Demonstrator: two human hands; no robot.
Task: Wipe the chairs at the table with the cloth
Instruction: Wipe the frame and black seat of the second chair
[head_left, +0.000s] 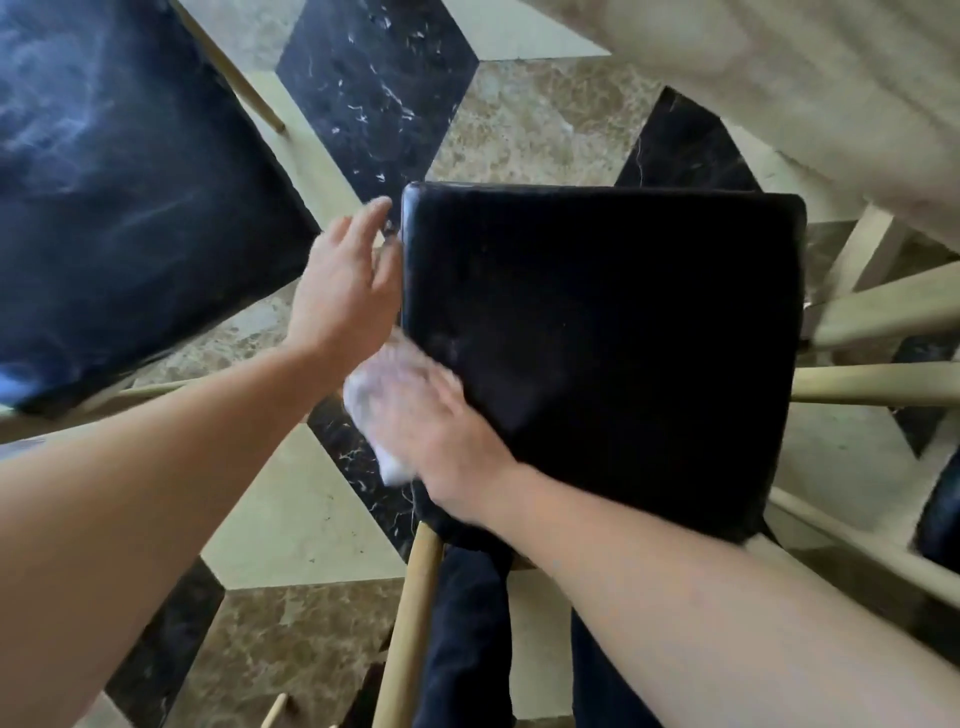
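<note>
so my right hand (441, 441) is pressed flat-ish on a crumpled white cloth (387, 400), fingers curled over it and pinning it against the lower left part of the black seat (597, 338) in the middle of the frame. The cloth is blurry, so I'd guess it's mid-swipe, and a bit of it pokes out past the seat's left edge toward the floor. Holding it bunched under the palm makes sense, you get pressure on the cushion instead of the rag just sliding around

left hand (345, 291) sits just left of centre, fingers spread and not gripping anything, resting against the seat's left side. Looks to me like it's there to steady the chair so it doesn't scoot while I scrub

further out: a wooden leg (410, 613) of this chair runs down to the bottom of the frame, a second dark chair (119, 208) fills the upper left with pale streaky marks on it, so that one probably still needs doing. The table edge (831, 93) cuts across the upper right, all over a checkered marble floor (374, 93)
</note>
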